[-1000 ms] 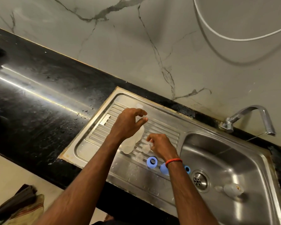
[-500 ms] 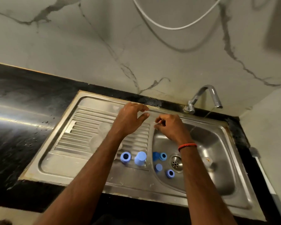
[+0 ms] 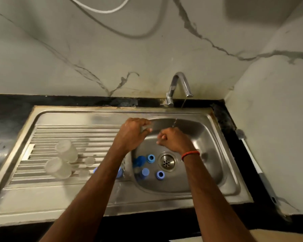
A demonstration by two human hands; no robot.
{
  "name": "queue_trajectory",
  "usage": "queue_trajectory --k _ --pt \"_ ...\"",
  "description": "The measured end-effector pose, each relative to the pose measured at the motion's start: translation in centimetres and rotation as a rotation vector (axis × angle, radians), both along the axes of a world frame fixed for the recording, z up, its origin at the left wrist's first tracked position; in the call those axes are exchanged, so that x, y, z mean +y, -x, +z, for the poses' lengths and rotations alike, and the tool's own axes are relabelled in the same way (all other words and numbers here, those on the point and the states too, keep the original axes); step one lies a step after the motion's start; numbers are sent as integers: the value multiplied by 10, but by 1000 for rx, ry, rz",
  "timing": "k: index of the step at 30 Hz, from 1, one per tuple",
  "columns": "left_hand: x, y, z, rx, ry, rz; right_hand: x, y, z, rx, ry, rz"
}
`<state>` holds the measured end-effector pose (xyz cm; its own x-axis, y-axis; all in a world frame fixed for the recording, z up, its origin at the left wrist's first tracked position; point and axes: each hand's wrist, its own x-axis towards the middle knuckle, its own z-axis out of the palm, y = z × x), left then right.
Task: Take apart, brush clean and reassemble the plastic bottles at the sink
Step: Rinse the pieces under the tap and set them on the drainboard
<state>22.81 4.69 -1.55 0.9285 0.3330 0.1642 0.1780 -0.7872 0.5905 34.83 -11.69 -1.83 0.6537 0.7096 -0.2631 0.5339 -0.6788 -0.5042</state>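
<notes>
Seemingly rinsing: left hand (image 3: 133,135) grips a clear part (image 3: 146,128) over the basin (image 3: 208,154), right hand (image 3: 173,140) curled, hold unclear; bottles (image 3: 66,151) lie left on the drainer (image 3: 77,131); next likely needs the brush (image 3: 251,156) at right

Single head-worn wide-angle view, looking forward and steeply down from over the front edge of the sink (image 3: 215,154), facing the marble wall (image 3: 147,49) and tap (image 3: 179,84), sitting close above the basin, taking in the drainboard (image 3: 77,130) at left, bowing straight edges toward the frame borders.
</notes>
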Motion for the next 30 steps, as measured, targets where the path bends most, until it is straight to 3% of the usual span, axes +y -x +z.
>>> queue_trajectory --k 11,22,30 --pt "-34 -27 -46 170 16 30 -21 -15 -130 174 250 157" --pt "-30 -38 -58 281 2 131 -19 -16 -202 332 449 443" --pt "-30 -38 -61 309 -13 160 -33 -14 -222 327 359 406"
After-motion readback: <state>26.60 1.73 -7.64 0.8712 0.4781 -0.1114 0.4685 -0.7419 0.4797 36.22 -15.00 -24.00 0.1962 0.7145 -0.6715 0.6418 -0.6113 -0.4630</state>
